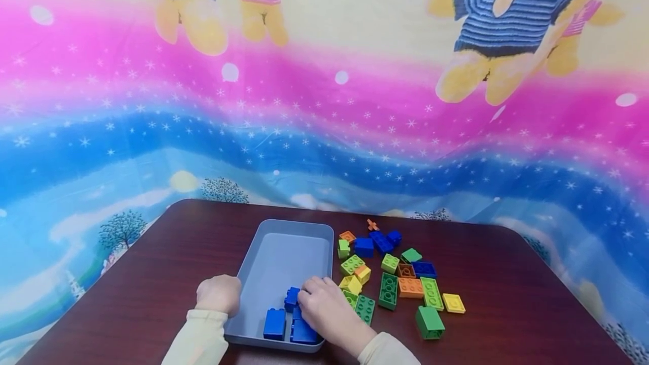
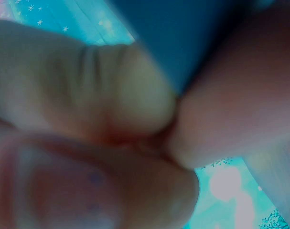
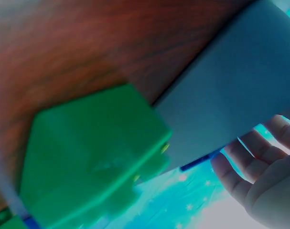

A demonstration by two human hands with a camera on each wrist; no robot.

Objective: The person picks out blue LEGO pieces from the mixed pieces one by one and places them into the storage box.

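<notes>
The grey-blue tray (image 1: 274, 246) lies on the table with several blue toy bricks (image 1: 274, 323) at its near end. My left hand (image 1: 218, 294) grips the tray's left rim, its fingers curled, and the tray wall shows between finger and thumb in the left wrist view. My right hand (image 1: 327, 306) reaches over the right rim beside the blue bricks. The right wrist view shows the right fingers (image 3: 235, 174) spread and only slightly bent, near a blue brick edge (image 3: 197, 162) at the rim. My right thumb and fingertips are partly hidden.
Loose bricks in green, yellow, orange and blue (image 1: 364, 246) lie scattered right of the tray. A green brick (image 1: 430, 321) stands nearest the front. The dark wooden table (image 1: 487, 263) meets a printed cloth (image 1: 324, 145) behind it.
</notes>
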